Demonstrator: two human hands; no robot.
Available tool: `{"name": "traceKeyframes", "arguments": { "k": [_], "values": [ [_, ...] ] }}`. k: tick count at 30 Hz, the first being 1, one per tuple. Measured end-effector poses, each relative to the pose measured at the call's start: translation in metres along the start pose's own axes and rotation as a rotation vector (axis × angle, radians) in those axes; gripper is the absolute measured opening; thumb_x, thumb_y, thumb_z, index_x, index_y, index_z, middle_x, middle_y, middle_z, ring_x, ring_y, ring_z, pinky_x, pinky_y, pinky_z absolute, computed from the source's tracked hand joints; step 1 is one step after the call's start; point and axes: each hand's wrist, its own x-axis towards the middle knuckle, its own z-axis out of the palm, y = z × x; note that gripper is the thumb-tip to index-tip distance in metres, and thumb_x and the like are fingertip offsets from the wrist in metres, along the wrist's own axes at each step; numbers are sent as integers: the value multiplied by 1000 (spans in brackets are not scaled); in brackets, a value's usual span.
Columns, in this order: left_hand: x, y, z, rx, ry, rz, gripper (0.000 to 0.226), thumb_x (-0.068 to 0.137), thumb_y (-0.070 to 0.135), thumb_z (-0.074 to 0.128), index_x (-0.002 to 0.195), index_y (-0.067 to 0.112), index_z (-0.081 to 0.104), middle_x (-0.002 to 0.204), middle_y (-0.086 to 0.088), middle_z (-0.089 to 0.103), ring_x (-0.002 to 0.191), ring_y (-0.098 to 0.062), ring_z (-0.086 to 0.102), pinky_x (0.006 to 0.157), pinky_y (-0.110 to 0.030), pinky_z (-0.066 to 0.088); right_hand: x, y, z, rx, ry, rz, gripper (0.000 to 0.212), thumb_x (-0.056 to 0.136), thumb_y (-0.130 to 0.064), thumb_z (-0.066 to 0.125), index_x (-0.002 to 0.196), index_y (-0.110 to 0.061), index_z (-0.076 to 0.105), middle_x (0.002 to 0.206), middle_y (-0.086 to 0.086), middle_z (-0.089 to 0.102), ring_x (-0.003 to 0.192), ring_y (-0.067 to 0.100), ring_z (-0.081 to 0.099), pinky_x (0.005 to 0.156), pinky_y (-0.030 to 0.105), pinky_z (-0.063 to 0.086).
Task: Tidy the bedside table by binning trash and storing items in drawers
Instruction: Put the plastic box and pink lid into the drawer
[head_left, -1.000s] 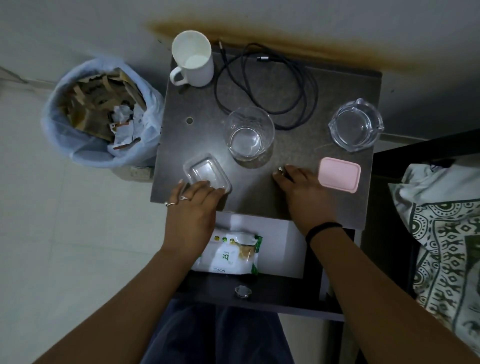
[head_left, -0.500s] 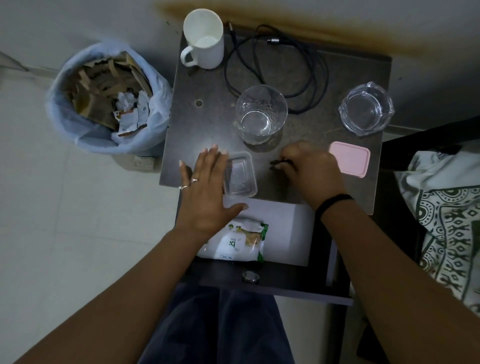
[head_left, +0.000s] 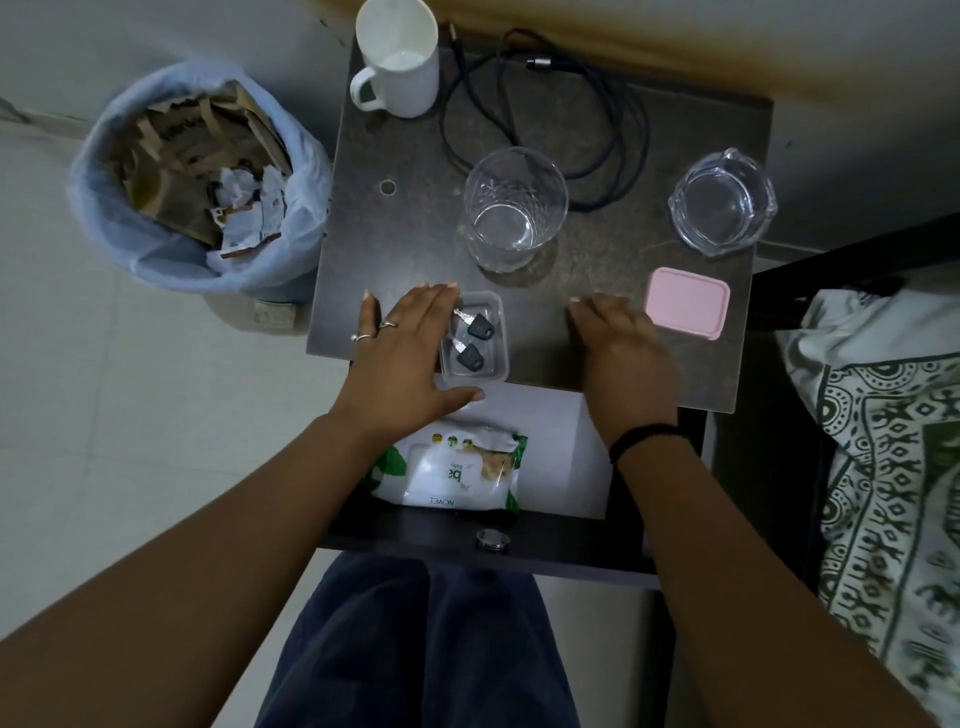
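Clear box (head_left: 500, 332), long axis front-to-back, beside flat left hand (head_left: 405, 358); right hand (head_left: 623, 348) loose, empty.

Two keys (head_left: 479, 328); one each of box (head_left: 500, 314), mug (head_left: 400, 62), cable (head_left: 626, 130), tumbler (head_left: 514, 208), dish (head_left: 723, 203), lid (head_left: 687, 303), wipes pack (head_left: 452, 474), bin (head_left: 156, 262).

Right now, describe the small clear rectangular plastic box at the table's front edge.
The small clear rectangular plastic box is shallow and lidless, with rounded corners, upright at the dark table's front edge, above the open drawer. Two dark-headed keys lie inside. The left hand, fingers straight, rests against its left side; the right hand does not touch it.
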Motion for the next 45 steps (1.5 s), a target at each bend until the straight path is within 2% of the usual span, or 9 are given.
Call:
{"name": "traceKeyframes", "arguments": {
  "k": [7,15,21,24,27,33,37,40,45],
  "values": [
    [-10,16,9,8,89,-48,106,63,64,71,147,19,25,147,0,38,138,-16,32,115,-49,7,4,15,9,38,-102,57,31,89,1,51,115,-13,63,112,12,63,102,29,55,80,35,46],
    [-9,19,14,14,120,-85,103,62,65,71,144,19,30,143,0,44,134,-17,37,114,-47,11,2,-59,-20,716,87,64,18,83,-12,63,98,-18,70,91,0,71,82,15,65,77,35,55],
    [-11,25,12,61,122,-121,109,60,71,68,146,16,28,140,-5,46,135,-22,36,114,-52,13,5,-29,-8,302,115,88,29,90,-9,50,116,-13,61,120,8,62,110,21,55,94,21,34],
    [-14,31,13,104,87,-138,116,61,76,60,148,11,20,142,-8,42,136,-25,33,113,-55,15,1,21,2,85,47,232,52,88,-8,49,139,-7,40,145,19,39,137,36,30,115,43,21],
    [-21,36,19,148,88,-148,115,64,74,61,148,6,20,134,-13,45,128,-29,40,107,-55,27,-9,36,9,18,-165,315,61,93,-16,45,148,-7,20,155,21,19,141,42,15,115,53,18],
    [-30,49,25,60,42,-176,105,71,55,70,148,5,18,123,-14,51,114,-30,49,98,-46,41,-16,11,9,-37,-105,66,61,80,-7,55,139,-16,39,141,11,47,116,35,49,93,48,43],
    [-30,45,19,26,100,-167,91,73,45,72,145,9,29,120,-15,51,108,-30,50,92,-47,44,7,41,-3,-90,-194,30,70,81,-19,60,144,-19,31,149,13,36,136,36,31,108,58,25],
    [-22,32,15,104,109,-10,81,77,38,70,144,16,32,139,-13,44,126,-31,42,105,-54,33,20,62,-11,-123,-279,-86,69,79,-34,68,140,-19,40,141,13,46,134,34,35,109,57,22],
    [-10,22,10,107,-14,44,72,87,39,59,148,19,26,155,-2,29,142,-24,26,114,-54,16,5,58,-19,-4,-33,-6,62,77,-56,55,128,-21,53,120,8,62,107,30,55,93,43,42]
  ]
}}
